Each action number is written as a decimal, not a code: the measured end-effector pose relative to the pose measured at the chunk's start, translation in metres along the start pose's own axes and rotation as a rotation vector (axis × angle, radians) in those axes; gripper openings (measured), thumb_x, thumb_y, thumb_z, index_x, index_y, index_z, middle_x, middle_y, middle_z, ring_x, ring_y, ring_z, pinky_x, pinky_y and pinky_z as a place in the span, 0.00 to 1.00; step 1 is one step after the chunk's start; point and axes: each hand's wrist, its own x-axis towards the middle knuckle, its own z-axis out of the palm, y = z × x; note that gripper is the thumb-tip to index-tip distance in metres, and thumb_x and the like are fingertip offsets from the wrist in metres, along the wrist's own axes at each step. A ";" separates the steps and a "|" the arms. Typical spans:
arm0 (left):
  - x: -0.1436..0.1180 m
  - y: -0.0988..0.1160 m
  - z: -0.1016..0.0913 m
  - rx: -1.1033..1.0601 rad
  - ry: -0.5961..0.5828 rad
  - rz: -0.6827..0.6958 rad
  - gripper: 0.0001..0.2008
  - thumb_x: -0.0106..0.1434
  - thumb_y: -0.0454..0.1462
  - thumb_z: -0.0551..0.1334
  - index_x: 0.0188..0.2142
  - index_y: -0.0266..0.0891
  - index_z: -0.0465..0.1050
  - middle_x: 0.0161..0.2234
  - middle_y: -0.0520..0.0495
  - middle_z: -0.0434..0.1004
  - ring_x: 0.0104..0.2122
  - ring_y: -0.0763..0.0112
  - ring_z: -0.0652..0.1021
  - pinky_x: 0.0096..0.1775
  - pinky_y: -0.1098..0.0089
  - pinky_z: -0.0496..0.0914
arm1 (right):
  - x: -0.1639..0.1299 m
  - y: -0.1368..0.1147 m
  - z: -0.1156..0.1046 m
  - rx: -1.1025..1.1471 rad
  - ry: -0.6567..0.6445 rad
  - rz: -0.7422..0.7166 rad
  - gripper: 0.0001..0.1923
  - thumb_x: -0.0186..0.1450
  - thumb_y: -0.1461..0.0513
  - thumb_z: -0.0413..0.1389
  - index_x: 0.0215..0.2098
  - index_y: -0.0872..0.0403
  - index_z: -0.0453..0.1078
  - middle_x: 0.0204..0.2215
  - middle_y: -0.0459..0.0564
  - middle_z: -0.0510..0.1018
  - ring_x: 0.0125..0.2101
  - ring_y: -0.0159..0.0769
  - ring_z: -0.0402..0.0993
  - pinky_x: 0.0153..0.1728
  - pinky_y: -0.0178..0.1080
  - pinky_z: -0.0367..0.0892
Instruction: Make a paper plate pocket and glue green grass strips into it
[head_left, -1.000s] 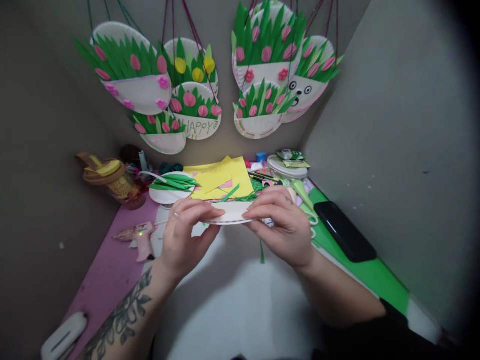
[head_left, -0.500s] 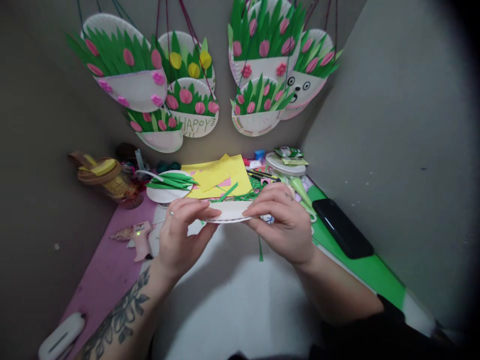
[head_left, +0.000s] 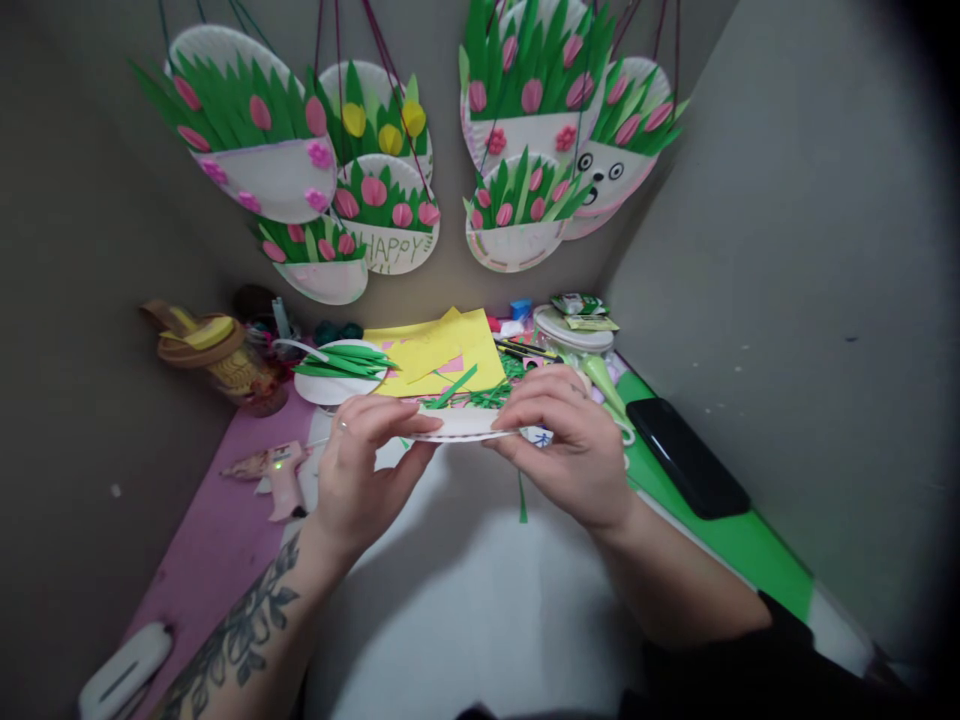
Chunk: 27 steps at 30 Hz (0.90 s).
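Head view is showing a white paper plate (head_left: 461, 424), seen edge-on at frame centre above the counter (head_left: 480, 600), green strips lying on it; left hand (head_left: 360, 470) and right hand (head_left: 570, 445) fingers are pinching its ends.

Wall: paper-plate baskets (head_left: 255, 130) hang on strings — green paper leaves, pink or yellow tulips; one (head_left: 390, 245) reads "HAPPY".
Back left: a jar (head_left: 225, 365) with a brown and yellow lid.
Beside the jar: a white plate (head_left: 330, 388) heaped with green leaf strips (head_left: 345, 362).
Back centre: yellow paper sheets (head_left: 442, 355), a green strip across them, pink scraps showing beneath.
Back right: a stack of plates (head_left: 574, 333), small packets on top.
Left: a pink glue gun (head_left: 281, 478) on the pink mat (head_left: 217, 540).
Right: a black phone (head_left: 686, 458) on green paper (head_left: 742, 555).
Near left corner: a white device (head_left: 124, 672) — kind unclear.
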 end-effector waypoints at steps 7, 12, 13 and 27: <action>0.003 0.007 -0.001 0.127 0.009 0.095 0.22 0.56 0.30 0.68 0.47 0.46 0.63 0.30 0.55 0.80 0.35 0.67 0.79 0.43 0.61 0.72 | -0.006 -0.004 0.004 -0.077 -0.097 0.000 0.06 0.60 0.66 0.61 0.33 0.48 0.74 0.31 0.46 0.80 0.38 0.41 0.73 0.46 0.51 0.65; -0.002 0.010 -0.003 0.047 -0.017 -0.014 0.24 0.57 0.30 0.67 0.49 0.46 0.62 0.31 0.54 0.80 0.39 0.66 0.80 0.42 0.60 0.74 | -0.004 -0.003 0.004 -0.013 -0.047 0.026 0.07 0.60 0.68 0.60 0.32 0.49 0.75 0.29 0.45 0.80 0.35 0.40 0.73 0.42 0.48 0.66; -0.003 0.010 -0.003 0.017 -0.021 -0.053 0.24 0.57 0.30 0.67 0.50 0.46 0.61 0.32 0.53 0.80 0.39 0.66 0.81 0.43 0.60 0.74 | -0.003 -0.003 0.003 0.011 -0.035 0.032 0.07 0.59 0.69 0.60 0.31 0.49 0.74 0.28 0.46 0.80 0.34 0.39 0.73 0.42 0.48 0.67; -0.007 0.010 -0.004 -0.090 0.001 -0.093 0.21 0.56 0.29 0.67 0.46 0.45 0.63 0.33 0.50 0.78 0.39 0.66 0.79 0.41 0.62 0.76 | -0.004 -0.006 0.006 -0.004 -0.100 0.027 0.04 0.60 0.66 0.61 0.33 0.49 0.75 0.31 0.46 0.81 0.35 0.40 0.74 0.44 0.50 0.66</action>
